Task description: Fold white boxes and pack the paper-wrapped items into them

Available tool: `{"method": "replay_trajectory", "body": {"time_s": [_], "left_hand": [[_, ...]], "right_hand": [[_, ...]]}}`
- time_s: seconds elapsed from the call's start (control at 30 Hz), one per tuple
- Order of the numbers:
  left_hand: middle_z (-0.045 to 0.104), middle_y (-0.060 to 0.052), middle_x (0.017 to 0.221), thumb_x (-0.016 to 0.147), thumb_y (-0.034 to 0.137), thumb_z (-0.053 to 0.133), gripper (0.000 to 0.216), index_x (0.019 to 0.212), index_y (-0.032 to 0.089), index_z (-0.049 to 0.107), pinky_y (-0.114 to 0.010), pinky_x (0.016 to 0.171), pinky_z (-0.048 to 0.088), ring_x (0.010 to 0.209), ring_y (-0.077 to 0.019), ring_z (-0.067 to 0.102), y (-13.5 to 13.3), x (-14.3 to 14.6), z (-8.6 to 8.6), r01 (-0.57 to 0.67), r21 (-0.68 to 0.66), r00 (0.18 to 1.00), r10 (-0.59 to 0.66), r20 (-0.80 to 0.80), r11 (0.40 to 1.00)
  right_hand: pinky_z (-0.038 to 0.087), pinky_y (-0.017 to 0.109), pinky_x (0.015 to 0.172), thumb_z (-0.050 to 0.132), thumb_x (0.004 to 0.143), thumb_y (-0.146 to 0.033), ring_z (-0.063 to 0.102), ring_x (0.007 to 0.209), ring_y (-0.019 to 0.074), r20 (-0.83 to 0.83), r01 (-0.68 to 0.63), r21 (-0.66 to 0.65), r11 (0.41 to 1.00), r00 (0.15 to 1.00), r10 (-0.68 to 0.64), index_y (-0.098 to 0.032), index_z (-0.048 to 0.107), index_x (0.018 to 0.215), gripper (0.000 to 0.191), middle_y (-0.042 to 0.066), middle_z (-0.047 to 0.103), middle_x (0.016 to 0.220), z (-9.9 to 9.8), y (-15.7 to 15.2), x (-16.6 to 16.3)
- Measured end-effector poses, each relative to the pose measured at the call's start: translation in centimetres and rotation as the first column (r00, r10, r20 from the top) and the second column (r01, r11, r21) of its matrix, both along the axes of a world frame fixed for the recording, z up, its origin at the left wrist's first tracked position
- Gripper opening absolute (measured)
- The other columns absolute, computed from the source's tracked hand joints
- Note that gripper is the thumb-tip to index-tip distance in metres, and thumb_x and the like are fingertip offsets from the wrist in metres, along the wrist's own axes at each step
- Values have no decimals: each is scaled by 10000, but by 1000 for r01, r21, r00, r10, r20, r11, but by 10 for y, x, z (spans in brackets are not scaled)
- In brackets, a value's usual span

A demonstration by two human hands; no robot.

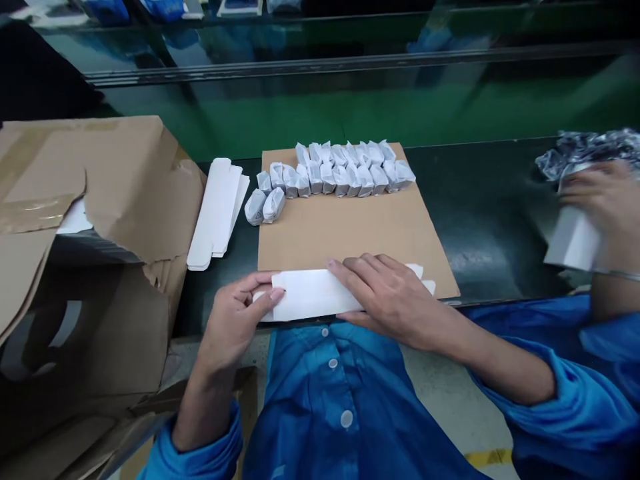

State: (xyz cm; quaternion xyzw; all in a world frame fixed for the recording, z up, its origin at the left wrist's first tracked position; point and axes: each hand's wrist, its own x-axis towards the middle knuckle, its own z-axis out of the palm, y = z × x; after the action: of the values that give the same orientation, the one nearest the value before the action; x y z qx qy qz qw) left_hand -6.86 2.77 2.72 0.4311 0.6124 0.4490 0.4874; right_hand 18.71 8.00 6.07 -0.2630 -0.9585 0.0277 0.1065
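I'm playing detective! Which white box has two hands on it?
The white box in the middle, held by the left hand and right hand. The flat white boxes at left lie untouched; one co-worker's hand shows on the far-right box.

Carton [313, 295]: smooth matt card. Board [345, 230]: matt cardboard. Jacket [310, 413]: glossy cloth.

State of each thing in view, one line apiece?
White carton: right-end flaps sticking out
Left hand: pinching the carton's end
Right hand: on the carton
Spare cartons: flat, stacked
Small packets: wrapped, grouped
Cardboard sheet: flat
Large box: open, torn
Co-worker's hand: holding white box
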Motion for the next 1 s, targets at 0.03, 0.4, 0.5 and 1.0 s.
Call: {"method": "replay_trajectory", "body": {"time_s": [0.03, 0.4, 0.5, 1.0], "left_hand": [[714, -26, 667, 733, 423, 782, 345, 967, 171, 760, -211, 508, 499, 574, -133, 631, 0, -1, 5, 108, -31, 994, -107, 4, 994], [745, -16, 697, 733, 292, 713, 111, 784, 216, 776, -218, 486, 525, 552, -134, 654, 1, 5, 7, 143, 154, 922, -75, -380, 978], [742, -18, 689, 704, 266, 725, 62, 719, 214, 757, -224, 469, 510, 558, -143, 658, 5, 1, 10, 130, 158, 918, -58, -391, 979], [394, -162, 1534, 794, 508, 710, 888, 1514, 242, 265, -424, 1103, 433, 1378, -301, 464, 4, 88, -27, -280, 475, 892, 409, -192, 834]], "right_hand": [[477, 424, 865, 617, 920, -403, 595, 1039, 307, -18, -53, 3, 999, 998, 53, -42, 412, 1437, 663, 204, 641, 1200, -3, 0, 2], [509, 429, 817, 482, 973, -256, 633, 989, 296, -9, -106, 64, 992, 994, 107, -44, 499, 1359, 440, 195, 679, 1162, -11, 1, 6], [530, 407, 812, 431, 972, -154, 658, 994, 280, 15, -78, 111, 991, 997, 77, -74, 547, 1304, 361, 171, 704, 1139, -10, -1, 8], [534, 464, 976, 565, 932, -523, 567, 1250, 321, -275, 29, -309, 950, 954, -119, -134, 369, 1490, 708, 197, 559, 1402, -32, -32, -26]]}}
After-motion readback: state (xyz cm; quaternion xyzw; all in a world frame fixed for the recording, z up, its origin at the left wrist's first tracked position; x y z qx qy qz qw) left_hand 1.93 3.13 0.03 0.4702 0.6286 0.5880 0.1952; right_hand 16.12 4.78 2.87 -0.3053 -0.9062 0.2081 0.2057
